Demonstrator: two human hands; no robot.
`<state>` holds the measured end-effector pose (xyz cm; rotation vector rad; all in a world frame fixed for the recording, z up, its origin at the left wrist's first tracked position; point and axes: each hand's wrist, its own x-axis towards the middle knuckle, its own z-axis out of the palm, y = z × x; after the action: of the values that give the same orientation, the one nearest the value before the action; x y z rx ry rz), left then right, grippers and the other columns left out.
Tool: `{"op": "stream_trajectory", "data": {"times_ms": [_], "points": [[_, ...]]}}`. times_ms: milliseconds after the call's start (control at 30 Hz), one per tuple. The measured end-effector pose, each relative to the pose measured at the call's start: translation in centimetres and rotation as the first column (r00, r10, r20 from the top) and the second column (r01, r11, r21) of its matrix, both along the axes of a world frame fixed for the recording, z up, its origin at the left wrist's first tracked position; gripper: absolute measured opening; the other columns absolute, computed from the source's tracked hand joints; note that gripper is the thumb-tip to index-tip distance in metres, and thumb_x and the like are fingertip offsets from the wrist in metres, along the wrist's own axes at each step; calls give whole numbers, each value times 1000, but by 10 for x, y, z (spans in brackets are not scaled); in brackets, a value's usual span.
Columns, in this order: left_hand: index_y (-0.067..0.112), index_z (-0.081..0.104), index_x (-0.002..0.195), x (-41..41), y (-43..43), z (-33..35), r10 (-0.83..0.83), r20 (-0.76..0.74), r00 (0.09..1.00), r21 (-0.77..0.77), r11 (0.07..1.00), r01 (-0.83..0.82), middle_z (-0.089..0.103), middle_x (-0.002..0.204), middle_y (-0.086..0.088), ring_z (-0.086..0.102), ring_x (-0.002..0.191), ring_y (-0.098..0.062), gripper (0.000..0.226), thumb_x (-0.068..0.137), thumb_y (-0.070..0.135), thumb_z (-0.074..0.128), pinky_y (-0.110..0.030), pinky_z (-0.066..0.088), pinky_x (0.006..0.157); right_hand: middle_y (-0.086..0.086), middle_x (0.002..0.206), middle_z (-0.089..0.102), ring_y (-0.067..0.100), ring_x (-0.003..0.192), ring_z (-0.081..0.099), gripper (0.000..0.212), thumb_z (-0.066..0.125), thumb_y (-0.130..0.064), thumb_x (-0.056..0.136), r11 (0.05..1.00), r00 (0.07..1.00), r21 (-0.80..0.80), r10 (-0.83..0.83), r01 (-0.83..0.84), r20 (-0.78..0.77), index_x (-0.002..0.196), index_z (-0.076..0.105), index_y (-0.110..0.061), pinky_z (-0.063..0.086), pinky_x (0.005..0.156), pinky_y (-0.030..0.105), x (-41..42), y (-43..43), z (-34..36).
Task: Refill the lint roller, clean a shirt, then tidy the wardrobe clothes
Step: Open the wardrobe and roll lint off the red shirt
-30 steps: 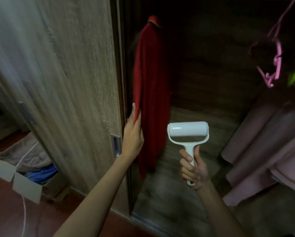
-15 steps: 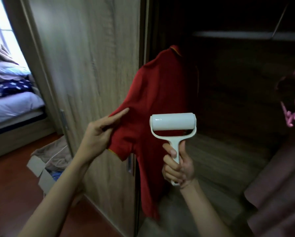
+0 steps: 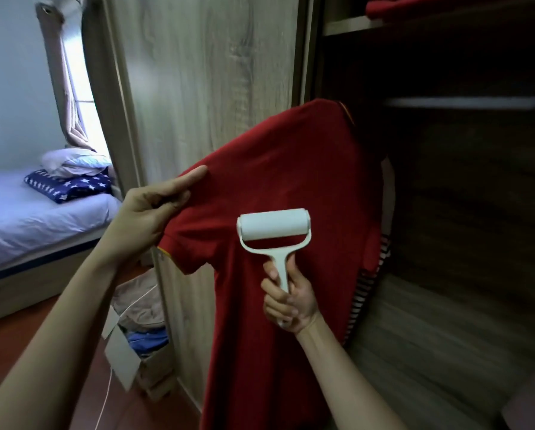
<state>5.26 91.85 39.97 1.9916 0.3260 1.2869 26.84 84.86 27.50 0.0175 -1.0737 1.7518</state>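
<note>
A red short-sleeved shirt (image 3: 291,169) hangs in the open wardrobe, its back spread toward me. My left hand (image 3: 148,212) pinches the shirt's left sleeve near the shoulder and pulls it out to the left. My right hand (image 3: 288,302) grips the handle of a white lint roller (image 3: 274,226). The roller's white drum lies against or just in front of the shirt's middle; I cannot tell whether it touches. A striped garment (image 3: 368,274) shows behind the shirt's right edge.
A wooden sliding door (image 3: 204,88) stands just left of the shirt. The wardrobe has a shelf (image 3: 368,24) with red cloth on it. A cardboard box (image 3: 126,361) of clothes sits on the floor below left. A bed (image 3: 36,218) with folded bedding lies far left.
My left hand took the sleeve from beside the door and pulled the shirt out sideways, spreading it. The roller has come in front of the shirt. My view rose and shifted left.
</note>
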Motion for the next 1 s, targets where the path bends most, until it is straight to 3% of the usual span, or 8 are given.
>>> {"op": "stream_trajectory", "data": {"times_ms": [100,200,367,433,600,733,800,1000], "points": [[15,54,128,-1,3,2,19,-11,1000,7,1000,-19,58,122,26,54,115,7,40,94,-4,46,-8,40,96,0,50,26,7,30,21,39,40,-43,99,998,999,49,-45,46,-15,97,51,-6,13,32,20,6,9,31],[15,57,124,-1,7,2,26,-12,1000,0,1000,-26,59,121,25,55,113,7,38,94,-6,47,-9,40,96,3,53,33,8,30,18,36,43,-40,98,995,995,44,-82,85,-64,93,48,-4,12,32,20,16,21,61],[15,59,124,-2,16,-3,22,-36,999,-23,999,-23,62,122,23,54,118,4,37,94,-4,47,-11,40,99,2,53,30,8,31,18,39,39,-42,100,989,998,-133,-63,62,-4,92,51,-6,21,30,20,9,7,-7],[15,58,125,-2,19,-4,27,-31,999,-32,999,-28,63,121,22,54,117,3,37,94,-3,48,-11,40,99,2,55,33,8,31,18,40,39,-42,100,994,998,-99,-54,53,-9,93,52,-5,23,31,20,9,6,-5],[12,50,133,2,18,-4,7,9,1000,-68,998,-7,63,119,23,56,113,6,43,94,-5,46,-7,41,93,3,53,33,8,30,19,38,42,-40,98,981,982,46,-190,189,7,89,49,-4,20,30,20,24,27,73],[11,48,133,2,18,-5,-19,4,1000,-82,996,19,61,120,23,56,113,7,43,94,-6,44,-7,42,92,1,56,34,10,32,27,41,37,-45,99,994,995,-63,-82,85,50,91,53,-8,27,32,19,15,17,10],[11,48,133,1,18,-5,-22,15,1000,-89,996,23,62,121,22,56,115,5,43,94,-6,44,-7,42,92,1,56,34,10,32,30,42,37,-46,99,999,999,-30,-17,19,47,92,54,-8,27,32,20,13,13,-8],[15,55,127,1,18,-1,-28,22,999,-77,997,29,63,119,23,55,115,5,39,90,6,50,-8,41,93,6,53,33,10,29,18,35,44,-35,98,989,988,41,-140,143,-59,85,48,-3,18,30,21,36,27,95]]}}
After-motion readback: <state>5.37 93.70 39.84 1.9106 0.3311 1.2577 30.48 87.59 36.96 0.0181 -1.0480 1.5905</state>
